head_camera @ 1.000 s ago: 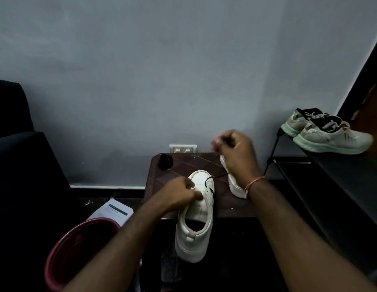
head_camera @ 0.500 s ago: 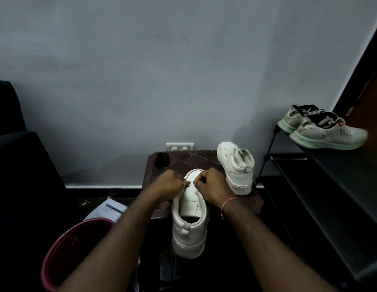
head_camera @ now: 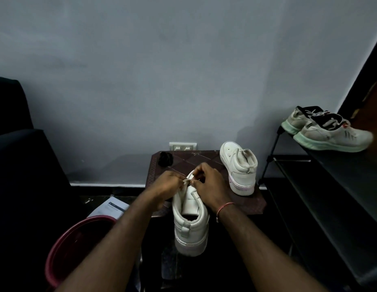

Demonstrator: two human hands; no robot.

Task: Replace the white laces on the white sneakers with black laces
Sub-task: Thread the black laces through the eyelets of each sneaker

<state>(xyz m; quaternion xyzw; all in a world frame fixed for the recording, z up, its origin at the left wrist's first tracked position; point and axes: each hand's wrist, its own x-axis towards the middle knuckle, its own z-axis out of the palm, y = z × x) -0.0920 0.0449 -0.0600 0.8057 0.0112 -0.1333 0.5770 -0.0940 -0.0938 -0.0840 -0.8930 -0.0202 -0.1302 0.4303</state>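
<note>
A white sneaker (head_camera: 190,224) lies with its toe on the small brown table (head_camera: 253,204) and its heel toward me. My left hand (head_camera: 167,184) pinches the left eyelet flap near the toe. My right hand (head_camera: 208,181) is closed on the right flap beside it; a thin black lace runs between the fingers, mostly hidden. The second white sneaker (head_camera: 239,167) stands on the table's right side, without laces. A bundle of black lace (head_camera: 165,158) sits at the table's back left corner.
A red bucket (head_camera: 78,245) stands at the lower left, with a paper sheet (head_camera: 110,209) behind it. A dark rack (head_camera: 331,186) on the right carries two grey sneakers with green soles (head_camera: 329,131). A dark chair fills the left. A wall socket (head_camera: 183,146) is behind the table.
My right hand came down from above the second sneaker to the near sneaker's toe, beside the left hand. The second sneaker is uncovered now. Both hands now pinch at the eyelets.
</note>
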